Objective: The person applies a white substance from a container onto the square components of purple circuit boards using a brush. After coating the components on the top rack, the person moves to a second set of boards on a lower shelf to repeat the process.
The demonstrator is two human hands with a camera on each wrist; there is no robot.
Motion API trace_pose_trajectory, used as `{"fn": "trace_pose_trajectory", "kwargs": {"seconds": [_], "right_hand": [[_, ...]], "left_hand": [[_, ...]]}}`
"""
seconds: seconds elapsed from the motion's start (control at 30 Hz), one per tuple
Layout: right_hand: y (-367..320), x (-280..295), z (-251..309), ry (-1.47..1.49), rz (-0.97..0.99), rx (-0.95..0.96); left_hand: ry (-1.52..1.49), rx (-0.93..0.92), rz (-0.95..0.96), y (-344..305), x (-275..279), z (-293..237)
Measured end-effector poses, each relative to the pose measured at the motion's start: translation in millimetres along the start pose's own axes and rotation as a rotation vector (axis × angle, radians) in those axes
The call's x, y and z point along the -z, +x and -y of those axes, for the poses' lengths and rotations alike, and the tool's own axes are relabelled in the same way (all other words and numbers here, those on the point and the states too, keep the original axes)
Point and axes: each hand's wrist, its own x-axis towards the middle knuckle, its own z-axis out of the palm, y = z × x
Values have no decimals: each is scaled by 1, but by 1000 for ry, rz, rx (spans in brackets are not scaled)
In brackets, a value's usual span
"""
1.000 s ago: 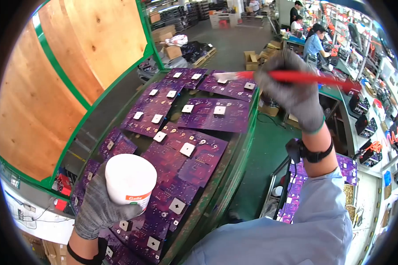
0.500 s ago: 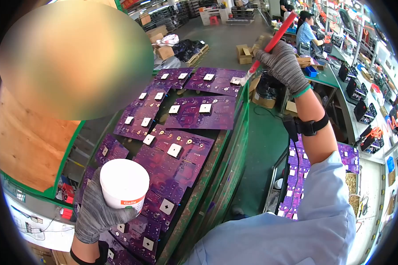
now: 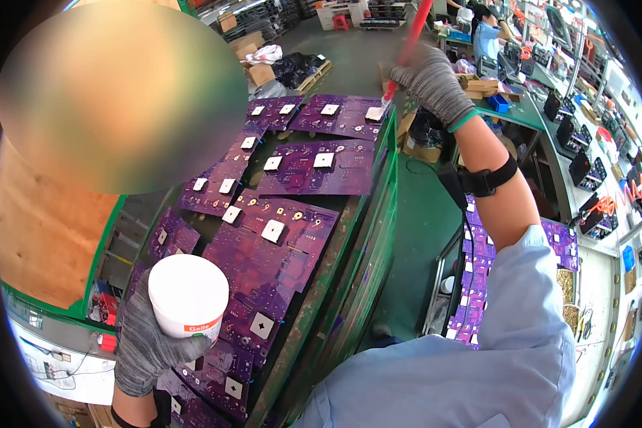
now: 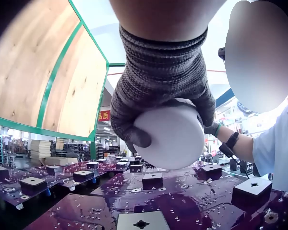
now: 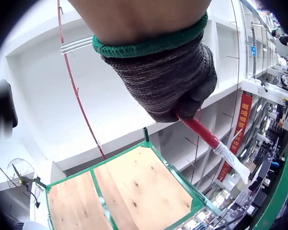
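Observation:
My gloved left hand (image 3: 146,349) grips a white tub (image 3: 187,289) with an orange label, its top towards the head camera. Below it lie several purple circuit boards (image 3: 257,267), which carry square, white-topped blocks (image 3: 273,231). My gloved right hand (image 3: 435,85) is raised at the far right end of the boards. Its fingers are curled round the red handle (image 3: 412,44) of a brush, held steeply. The brush's white-coated tip (image 5: 237,167) shows in the right wrist view. In the head view that tip is right at the far right corner block (image 3: 376,114).
A green frame edge (image 3: 342,285) borders the boards on the right. Wooden panels (image 3: 43,235) in a green frame stand at the left. More purple boards (image 3: 474,285) lie low at the right, beside a long workbench (image 3: 595,285). A person (image 3: 486,39) sits further back.
The brush has swung from nearly level to steep, and its tip has come down to the far right block. My left hand keeps hold of the tub. The head view has shifted slightly.

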Motion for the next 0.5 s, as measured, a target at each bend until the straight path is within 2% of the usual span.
{"fn": "trace_pose_trajectory", "kwargs": {"seconds": [0.07,0.2,0.27,0.33,0.37,0.4,0.47,0.5], "right_hand": [[2,9,9,-92,12,-31],[10,-7,6,-26,-51,30],[9,-6,7,-136,-66,45],[11,3,13,-296,-20,51],[9,13,20,-210,56,-28],[12,7,15,-206,61,-30],[19,-10,-7,-183,-78,210],[19,-17,-7,-224,-90,214]], "left_hand": [[16,-29,-9,-1,0,5],[-14,-16,-35,-5,2,-1],[10,-43,-35,-6,5,-6],[35,-63,-42,-6,6,-7],[37,-59,-39,-6,7,-7],[42,-53,-31,-6,8,-7],[70,-47,-22,-4,8,-9],[92,-47,-26,-2,8,-10]]}}
